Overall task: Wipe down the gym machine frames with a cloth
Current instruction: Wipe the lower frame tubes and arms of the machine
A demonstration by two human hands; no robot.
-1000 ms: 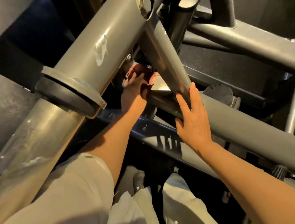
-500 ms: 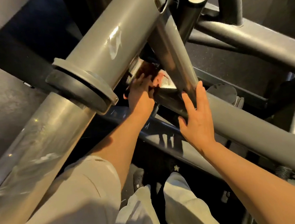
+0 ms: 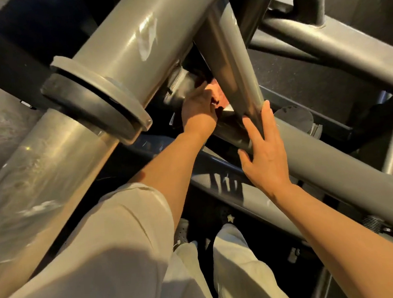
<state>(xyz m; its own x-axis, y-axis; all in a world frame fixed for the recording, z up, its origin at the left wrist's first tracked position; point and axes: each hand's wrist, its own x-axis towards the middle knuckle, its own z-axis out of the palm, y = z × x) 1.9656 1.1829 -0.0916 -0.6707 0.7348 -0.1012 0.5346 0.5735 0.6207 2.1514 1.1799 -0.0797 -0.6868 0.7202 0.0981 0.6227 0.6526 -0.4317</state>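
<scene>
Deep inside frame joint, left grip [image 3: 198, 108] clutching pinkish cloth [image 3: 216, 92], right grip [image 3: 263, 152] flat, fingers straight on tube [image 3: 322, 159]

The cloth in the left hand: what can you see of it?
Only a small patch of the cloth shows: pinkish-orange, soft and crumpled. The left hand grips it and presses it into the dark joint under the big grey tube, beside the slanted grey bar. The hand and bar hide the rest.
</scene>
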